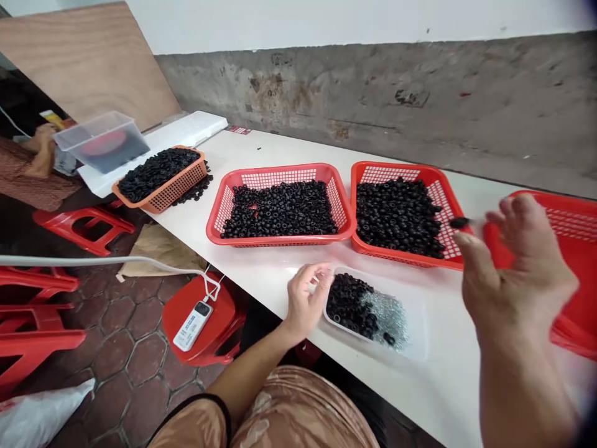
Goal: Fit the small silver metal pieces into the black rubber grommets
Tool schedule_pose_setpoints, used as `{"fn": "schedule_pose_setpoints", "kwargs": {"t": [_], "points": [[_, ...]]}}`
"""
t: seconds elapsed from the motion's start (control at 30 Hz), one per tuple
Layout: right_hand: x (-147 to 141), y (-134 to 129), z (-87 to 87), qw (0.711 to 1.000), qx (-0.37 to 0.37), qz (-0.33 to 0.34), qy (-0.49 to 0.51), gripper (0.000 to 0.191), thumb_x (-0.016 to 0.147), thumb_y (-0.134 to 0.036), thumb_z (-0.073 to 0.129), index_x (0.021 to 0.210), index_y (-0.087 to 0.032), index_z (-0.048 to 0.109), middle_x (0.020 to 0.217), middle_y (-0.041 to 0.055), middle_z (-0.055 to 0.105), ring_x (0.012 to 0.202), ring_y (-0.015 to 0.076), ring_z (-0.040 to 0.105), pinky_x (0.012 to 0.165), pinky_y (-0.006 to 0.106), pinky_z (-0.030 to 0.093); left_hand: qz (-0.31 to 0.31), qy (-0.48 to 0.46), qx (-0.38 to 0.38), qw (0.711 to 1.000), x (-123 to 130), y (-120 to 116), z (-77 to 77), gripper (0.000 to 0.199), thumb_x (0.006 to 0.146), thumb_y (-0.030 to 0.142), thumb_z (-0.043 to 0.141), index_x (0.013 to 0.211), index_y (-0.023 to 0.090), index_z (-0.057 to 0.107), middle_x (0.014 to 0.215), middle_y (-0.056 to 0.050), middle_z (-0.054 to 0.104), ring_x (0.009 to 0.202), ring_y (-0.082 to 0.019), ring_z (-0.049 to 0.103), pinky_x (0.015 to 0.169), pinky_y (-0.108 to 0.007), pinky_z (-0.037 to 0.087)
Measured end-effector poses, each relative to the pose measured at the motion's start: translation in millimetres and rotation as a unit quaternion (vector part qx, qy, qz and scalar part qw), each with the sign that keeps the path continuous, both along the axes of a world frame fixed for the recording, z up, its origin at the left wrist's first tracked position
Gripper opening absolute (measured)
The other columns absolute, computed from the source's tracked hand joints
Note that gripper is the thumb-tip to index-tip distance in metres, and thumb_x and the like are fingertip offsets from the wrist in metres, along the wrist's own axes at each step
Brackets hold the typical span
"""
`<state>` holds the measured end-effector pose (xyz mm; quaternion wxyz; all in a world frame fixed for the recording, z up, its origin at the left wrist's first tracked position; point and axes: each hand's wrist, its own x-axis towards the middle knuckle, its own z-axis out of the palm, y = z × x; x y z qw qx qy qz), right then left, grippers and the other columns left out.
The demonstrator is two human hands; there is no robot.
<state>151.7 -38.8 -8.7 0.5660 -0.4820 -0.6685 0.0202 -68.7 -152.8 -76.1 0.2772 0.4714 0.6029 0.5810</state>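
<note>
So, what's the left hand (305, 298) doing?

Sitting just at the edge of a white plastic tray (415, 311), with its fingers (321, 280) loosely curled. I can't tell whether they're holding anything.

And what's in the tray?

A heap of black rings (349, 305) beside a patch of tiny silvery bits (387, 317).

What about the right hand (517, 274)?

It's raised over the table (261, 267), blurred, with the fingers spread. A single black ring (459, 222) is right by the thumb, over the rim of a red basket (405, 169). I can't tell whether it's pinched or loose in the air.

Is that basket full?

Yes, heaped with black rings, and so is the red basket (280, 238) next to it. Another red basket (573, 218) sits behind the right hand. Farther along, an orange basket (186, 183) is piled high too, with rings spilled beside it.
</note>
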Motion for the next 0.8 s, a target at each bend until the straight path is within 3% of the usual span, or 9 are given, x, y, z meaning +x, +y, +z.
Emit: {"fn": "schedule_pose_setpoints", "kwargs": {"t": [0.07, 0.13, 0.2, 0.3, 0.43, 0.57, 0.67, 0.8], "points": [[-4.4, 2.6, 2.3, 1.000, 0.009, 0.020, 0.015, 0.065, 0.089, -0.046, 0.071, 0.146, -0.017, 0.056, 0.136, 0.0163, 0.066, 0.118, 0.0328, 0.069, 0.103, 0.054, 0.054, 0.048, 0.017, 0.001, 0.999, -13.1, 2.8, -13.4, 0.027, 0.098, 0.039, 0.056, 0.109, 0.020, 0.072, 0.103, -0.009, 0.076, 0.093, -0.020, 0.069, 0.082, -0.030, 0.051], [-3.9, -7.9, -4.7, 0.999, 0.020, -0.017, 0.018, 0.043, 0.095, -0.039, 0.065, 0.130, -0.015, 0.069, 0.118, 0.0143, 0.075, 0.111, 0.0286, 0.071, 0.102, 0.048, 0.054, 0.075, 0.043, -0.003, 0.996, -24.9, 4.2, -28.4, 0.028, 0.098, 0.040, 0.056, 0.107, 0.020, 0.073, 0.105, -0.010, 0.076, 0.093, -0.020, 0.069, 0.081, -0.030, 0.051], [1.1, -26.0, -20.2, 0.998, 0.006, -0.053, 0.043, 0.034, 0.097, -0.039, 0.062, 0.114, -0.014, 0.076, 0.101, 0.0121, 0.078, 0.091, 0.0242, 0.075, 0.090, 0.042, 0.059, 0.081, 0.070, -0.013, 0.994, -33.6, 5.1, -42.2, 0.028, 0.098, 0.041, 0.056, 0.104, 0.019, 0.073, 0.101, -0.009, 0.076, 0.090, -0.020, 0.069, 0.079, -0.029, 0.051], [14.5, -54.4, -53.0, 0.988, -0.068, -0.097, 0.098, 0.036, 0.096, -0.044, 0.062, 0.104, -0.013, 0.077, 0.092, 0.0114, 0.078, 0.070, 0.0202, 0.071, 0.072, 0.037, 0.058, 0.059, 0.091, -0.040, 0.993, -39.1, 8.0, -54.8, 0.028, 0.098, 0.039, 0.054, 0.101, 0.019, 0.073, 0.096, -0.008, 0.076, 0.085, -0.019, 0.069, 0.075, -0.027, 0.051], [32.5, -82.1, -96.5, 0.973, -0.144, -0.129, 0.126, 0.038, 0.096, -0.048, 0.060, 0.105, -0.014, 0.076, 0.092, 0.0102, 0.077, 0.065, 0.0173, 0.065, 0.067, 0.034, 0.054, 0.006, 0.123, -0.053, 0.991, -37.4, 14.7, -57.4, 0.021, 0.097, 0.032, 0.055, 0.100, 0.021, 0.073, 0.096, -0.006, 0.076, 0.083, -0.018, 0.069, 0.077, -0.027, 0.050], [44.0, -93.1, -129.2, 0.970, -0.173, -0.140, 0.104, 0.039, 0.096, -0.045, 0.057, 0.105, -0.013, 0.076, 0.092, 0.0118, 0.076, 0.066, 0.0175, 0.064, 0.070, 0.033, 0.052, -0.029, 0.159, -0.058, 0.985, -36.8, 19.3, -57.2, 0.016, 0.095, 0.025, 0.058, 0.096, 0.021, 0.073, 0.094, -0.005, 0.074, 0.078, -0.018, 0.065, 0.076, -0.029, 0.048], [50.0, -90.5, -145.6, 0.960, -0.216, -0.140, 0.108, 0.036, 0.094, -0.043, 0.059, 0.101, -0.013, 0.076, 0.086, 0.0106, 0.076, 0.063, 0.0160, 0.061, 0.066, 0.030, 0.050, -0.037, 0.183, -0.056, 0.981, -38.0, 19.9, -59.0, 0.015, 0.094, 0.024, 0.059, 0.093, 0.020, 0.073, 0.094, -0.006, 0.074, 0.077, -0.018, 0.064, 0.076, -0.029, 0.047], [53.8, -82.5, -155.6, 0.961, -0.211, -0.134, 0.114, 0.034, 0.092, -0.043, 0.059, 0.096, -0.014, 0.075, 0.084, 0.0093, 0.076, 0.065, 0.0164, 0.063, 0.066, 0.029, 0.050, -0.039, 0.203, -0.049, 0.977, -38.9, 18.8, -61.0, 0.015, 0.095, 0.022, 0.059, 0.093, 0.019, 0.073, 0.095, -0.007, 0.073, 0.080, -0.019, 0.064, 0.078, -0.030, 0.046]]}}
